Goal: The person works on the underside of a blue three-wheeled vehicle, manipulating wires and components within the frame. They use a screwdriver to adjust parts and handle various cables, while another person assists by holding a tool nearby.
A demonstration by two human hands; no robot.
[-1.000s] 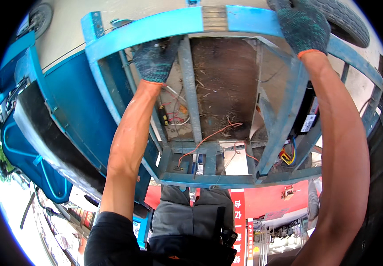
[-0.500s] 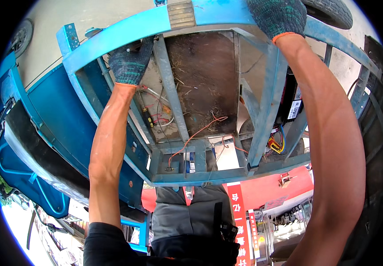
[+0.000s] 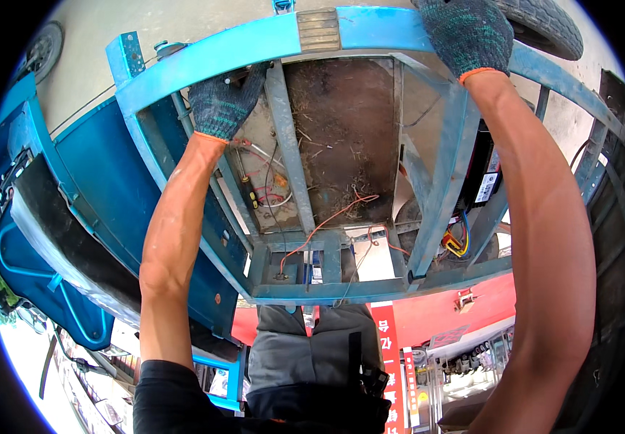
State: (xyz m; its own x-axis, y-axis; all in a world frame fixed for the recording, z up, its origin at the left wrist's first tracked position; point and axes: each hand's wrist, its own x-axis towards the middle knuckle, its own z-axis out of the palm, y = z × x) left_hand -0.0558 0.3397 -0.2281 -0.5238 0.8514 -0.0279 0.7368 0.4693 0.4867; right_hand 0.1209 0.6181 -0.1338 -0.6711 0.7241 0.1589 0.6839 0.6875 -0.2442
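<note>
Blue frame (image 3: pixel 211 54), both gloved hands on it.
Left hand (image 3: pixel 222 101) grips the bar beside loose wires (image 3: pixel 327 220); right hand (image 3: pixel 468 32) fingers wrapped over the rail; wiring looks unfinished.

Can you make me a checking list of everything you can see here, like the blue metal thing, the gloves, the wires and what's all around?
Surface: rusty brown panel inside the frame, with dry straw-like bits stuck to it.
Job's things: blue metal frame with crossbars, paint worn.
Clutter: small yellow and red connectors by a black box.
Hands: left hand, in a dark knit glove, reaches in just behind the front bar; right hand, gloved the same, rests over the front bar.
Cables: loose orange wire and white wires hanging inside.
Surroundings: tyre at top right, blue body panel on the left, red signboard below, grey trousers.
</note>
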